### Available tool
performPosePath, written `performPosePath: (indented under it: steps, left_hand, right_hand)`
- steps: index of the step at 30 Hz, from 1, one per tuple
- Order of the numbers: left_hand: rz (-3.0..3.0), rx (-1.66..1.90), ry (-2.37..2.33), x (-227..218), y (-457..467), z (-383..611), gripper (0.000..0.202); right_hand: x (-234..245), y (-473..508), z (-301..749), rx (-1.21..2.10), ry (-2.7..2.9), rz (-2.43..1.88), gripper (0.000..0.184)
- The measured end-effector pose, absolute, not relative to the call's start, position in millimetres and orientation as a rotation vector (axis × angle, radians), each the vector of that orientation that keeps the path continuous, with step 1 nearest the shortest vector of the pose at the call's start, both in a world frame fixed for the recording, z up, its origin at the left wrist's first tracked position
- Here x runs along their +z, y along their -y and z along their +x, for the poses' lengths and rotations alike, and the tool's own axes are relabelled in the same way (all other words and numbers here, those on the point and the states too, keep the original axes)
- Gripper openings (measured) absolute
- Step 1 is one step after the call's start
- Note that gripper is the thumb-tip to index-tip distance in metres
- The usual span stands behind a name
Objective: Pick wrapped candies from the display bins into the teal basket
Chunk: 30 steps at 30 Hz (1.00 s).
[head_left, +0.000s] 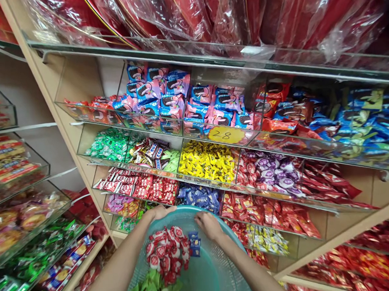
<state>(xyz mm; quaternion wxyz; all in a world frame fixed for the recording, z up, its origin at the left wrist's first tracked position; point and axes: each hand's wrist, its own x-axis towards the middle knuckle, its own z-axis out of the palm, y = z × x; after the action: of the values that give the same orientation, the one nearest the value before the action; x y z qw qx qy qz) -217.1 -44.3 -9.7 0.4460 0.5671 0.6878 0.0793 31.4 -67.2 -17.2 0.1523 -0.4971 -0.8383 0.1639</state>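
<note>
A teal plastic basket point(202, 279) is below me, tilted against the front of the candy shelves. My left hand point(161, 212) grips its far rim, with the fingers partly hidden behind it. Over the basket, just inside that rim, my right hand point(207, 225) is closed with curled fingers; anything within it is hidden. Under the right hand lie a few small blue packets point(194, 244). Red-and-white wrapped candies point(168, 252) form a heap beside them, and green wrapped candies point(153, 290) lie nearer to me. Directly beyond the rim is a compartment of blue candy packets point(199, 198).
Clear-walled shelf compartments hold yellow candies point(208, 162), purple candies point(280, 171), green candies point(108, 144) and blue-pink cookie packs point(171, 92). A yellow tag point(226, 135) reads 28. Plastic-wrapped red goods point(186, 14) fill the top shelf. Another snack rack point(20, 204) stands at left.
</note>
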Motion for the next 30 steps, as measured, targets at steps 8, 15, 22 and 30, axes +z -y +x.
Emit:
performPosePath:
  steps: [8, 15, 22, 30]
  left_hand:
    - [1.433, 0.210, -1.736, -11, 44, -218, 0.069]
    - [1.417, 0.210, -1.743, -11, 46, -216, 0.071]
    - [1.436, 0.189, -1.745, -13, 43, -219, 0.072]
    - [1.432, 0.191, -1.736, -13, 44, -220, 0.073]
  right_hand:
    - [-8, 41, 47, 0.519, 1.735, -1.562, 0.027]
    - [-13, 23, 46, 0.866, 1.565, -1.589, 0.031]
    - [-23, 17, 42, 0.934, 1.513, -1.605, 0.034]
    - [-13, 26, 40, 0.969, 1.454, -1.499, 0.041]
